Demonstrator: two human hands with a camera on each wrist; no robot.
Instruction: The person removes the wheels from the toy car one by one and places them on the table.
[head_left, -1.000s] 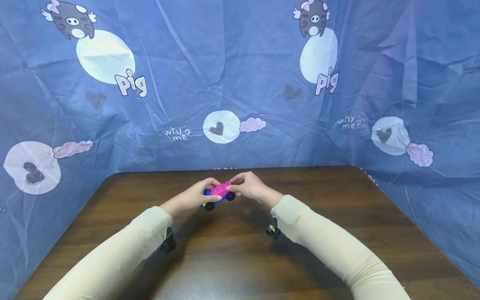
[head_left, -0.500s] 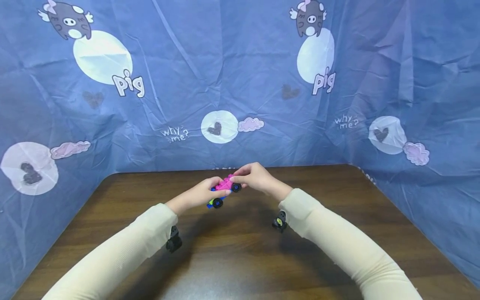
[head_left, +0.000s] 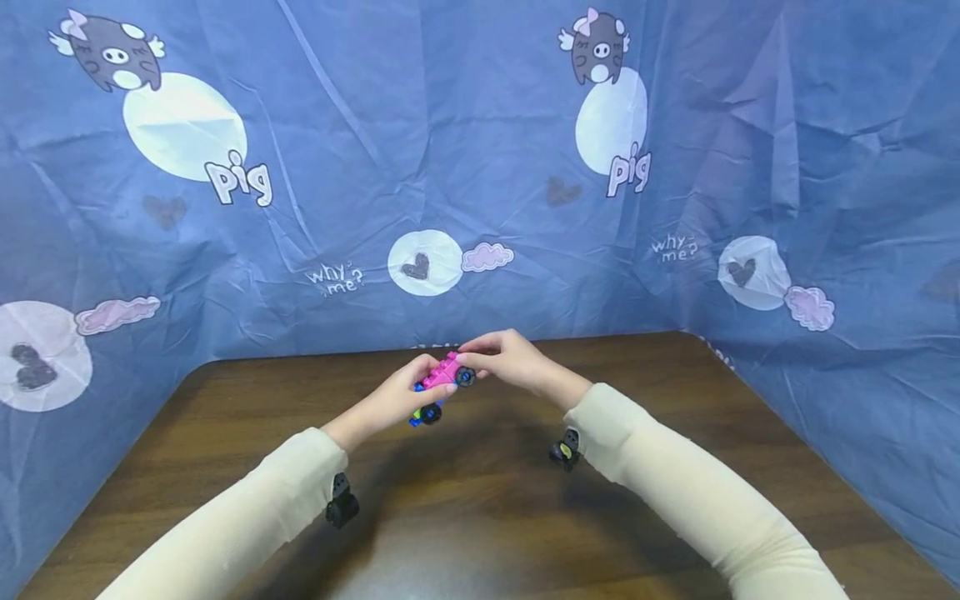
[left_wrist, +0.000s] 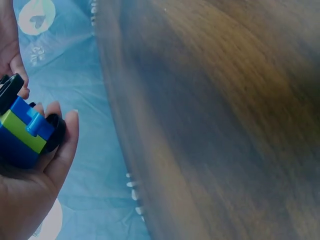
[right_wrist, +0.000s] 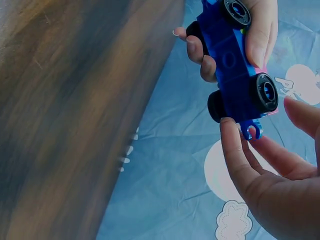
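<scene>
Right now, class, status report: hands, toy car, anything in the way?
Left hand grips toy car. Right hand touching one end. Car held above table. No obstruction visible.

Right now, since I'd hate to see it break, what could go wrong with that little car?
The toy car is raised off the table, gripped across its sides by the left hand; if that grip slipped, it could drop.

The right hand has a fingertip at the end with the blue hook; a hard push there might strain it.

The pink part on top might loosen if squeezed or pulled.
</scene>
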